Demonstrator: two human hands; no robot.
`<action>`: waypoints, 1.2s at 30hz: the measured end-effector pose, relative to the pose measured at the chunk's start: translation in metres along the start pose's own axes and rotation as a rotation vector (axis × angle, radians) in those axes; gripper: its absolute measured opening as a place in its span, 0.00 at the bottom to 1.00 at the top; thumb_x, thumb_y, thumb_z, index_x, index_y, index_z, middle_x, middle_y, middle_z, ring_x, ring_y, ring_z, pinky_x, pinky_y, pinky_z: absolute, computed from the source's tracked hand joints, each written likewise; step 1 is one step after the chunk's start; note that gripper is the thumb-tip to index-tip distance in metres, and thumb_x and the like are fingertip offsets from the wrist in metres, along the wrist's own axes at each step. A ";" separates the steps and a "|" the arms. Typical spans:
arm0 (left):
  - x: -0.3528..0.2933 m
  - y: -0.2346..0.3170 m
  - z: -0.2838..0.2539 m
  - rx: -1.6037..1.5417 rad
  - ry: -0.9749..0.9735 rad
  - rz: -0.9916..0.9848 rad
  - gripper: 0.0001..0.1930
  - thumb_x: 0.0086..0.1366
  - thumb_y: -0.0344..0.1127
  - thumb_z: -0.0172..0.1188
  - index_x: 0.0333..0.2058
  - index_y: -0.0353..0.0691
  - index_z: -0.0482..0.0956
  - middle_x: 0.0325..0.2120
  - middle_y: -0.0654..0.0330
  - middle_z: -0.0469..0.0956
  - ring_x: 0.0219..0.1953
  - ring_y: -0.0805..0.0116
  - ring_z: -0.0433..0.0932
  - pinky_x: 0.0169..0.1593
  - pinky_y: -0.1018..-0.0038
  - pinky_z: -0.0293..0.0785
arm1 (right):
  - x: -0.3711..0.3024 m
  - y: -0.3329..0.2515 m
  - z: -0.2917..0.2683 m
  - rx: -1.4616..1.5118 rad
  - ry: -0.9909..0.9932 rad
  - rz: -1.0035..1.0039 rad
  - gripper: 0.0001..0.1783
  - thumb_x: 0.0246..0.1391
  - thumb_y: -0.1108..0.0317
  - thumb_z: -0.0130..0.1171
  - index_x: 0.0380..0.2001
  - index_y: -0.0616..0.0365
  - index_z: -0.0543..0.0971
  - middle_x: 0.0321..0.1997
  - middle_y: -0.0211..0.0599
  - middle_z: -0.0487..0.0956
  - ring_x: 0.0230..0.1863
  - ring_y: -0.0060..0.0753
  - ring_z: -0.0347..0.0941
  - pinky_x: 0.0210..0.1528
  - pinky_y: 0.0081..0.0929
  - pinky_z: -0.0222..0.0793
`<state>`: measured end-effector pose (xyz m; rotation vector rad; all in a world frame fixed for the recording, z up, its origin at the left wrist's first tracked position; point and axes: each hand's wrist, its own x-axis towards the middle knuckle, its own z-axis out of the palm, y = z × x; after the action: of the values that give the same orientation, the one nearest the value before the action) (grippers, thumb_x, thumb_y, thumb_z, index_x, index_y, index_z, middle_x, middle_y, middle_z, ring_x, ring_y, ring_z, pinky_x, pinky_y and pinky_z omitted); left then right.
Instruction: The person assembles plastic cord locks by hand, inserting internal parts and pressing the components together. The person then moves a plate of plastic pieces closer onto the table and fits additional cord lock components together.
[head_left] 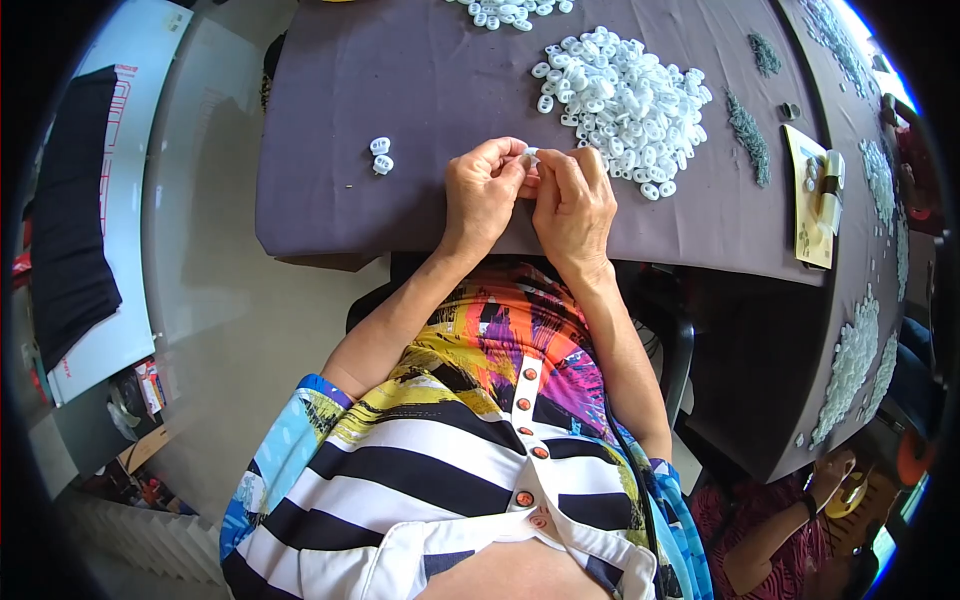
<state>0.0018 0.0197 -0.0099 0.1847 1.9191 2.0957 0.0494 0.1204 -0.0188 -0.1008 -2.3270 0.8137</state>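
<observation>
Close together over the near part of the dark cloth-covered table (400,90), both my hands pinch one small white plastic piece (530,153). My left hand (476,197) grips it between thumb and fingertips, with the fingers closed. From the other side my right hand (577,205) meets it with bent, closed fingers. The fingertips cover most of the piece, so its shape is hard to make out. Just beyond my right hand lies a large heap of white oval plastic pieces with holes (635,110). Off to the left, two similar white pieces (381,155) rest touching or nearly so.
Another white heap (510,12) lies at the far edge. Small grey-green piles (748,140) and a yellowish pad (808,195) bearing a clear item are at the right. A co-worker's arm (770,545) shows lower right. Dark cloth (75,220) lies on a white surface at left.
</observation>
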 end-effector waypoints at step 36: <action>0.002 -0.012 -0.004 0.061 -0.025 0.079 0.05 0.61 0.24 0.52 0.32 0.30 0.76 0.22 0.65 0.76 0.23 0.81 0.75 0.30 0.82 0.77 | 0.004 -0.001 0.003 -0.040 0.023 -0.042 0.07 0.40 0.78 0.57 0.24 0.55 0.71 0.24 0.36 0.66 0.25 0.41 0.67 0.25 0.34 0.63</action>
<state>0.0005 0.0171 -0.0222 0.3030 1.9927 2.0749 0.0449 0.1195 -0.0179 -0.0779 -2.3162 0.7411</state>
